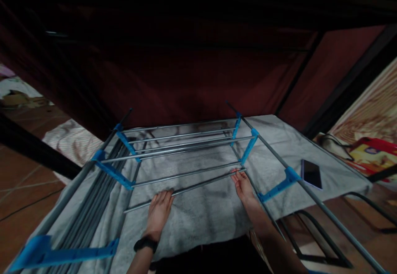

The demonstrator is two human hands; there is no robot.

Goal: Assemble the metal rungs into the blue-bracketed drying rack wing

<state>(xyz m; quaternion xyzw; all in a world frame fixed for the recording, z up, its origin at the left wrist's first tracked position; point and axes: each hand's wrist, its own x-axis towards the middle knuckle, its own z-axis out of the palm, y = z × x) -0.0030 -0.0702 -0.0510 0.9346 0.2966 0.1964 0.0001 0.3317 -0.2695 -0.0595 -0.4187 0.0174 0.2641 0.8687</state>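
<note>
A loose grey metal tube (198, 185) lies slantwise between my hands, just above the grey cloth. My left hand (159, 210), with a dark band on its wrist, is closed over the tube left of its middle. Near the tube's right end, my right hand (242, 186) grips it with the fingertips. In front of my hands stands a partly built rack: two long side rails (273, 150) carry blue plastic brackets (248, 146), and several crossbars (186, 175) span between them. Nearer to me, a blue bracket (279, 187) on the right and another blue bracket (65, 255) on the left carry no crossbar.
A bundle of grey tubes (88, 212) lies along the left side on the cloth (214, 220). To the right is a phone (312, 174), with a red and yellow package (372, 154) beyond it. Dark metal legs (322, 232) stand at the lower right. Dark red panels rise behind.
</note>
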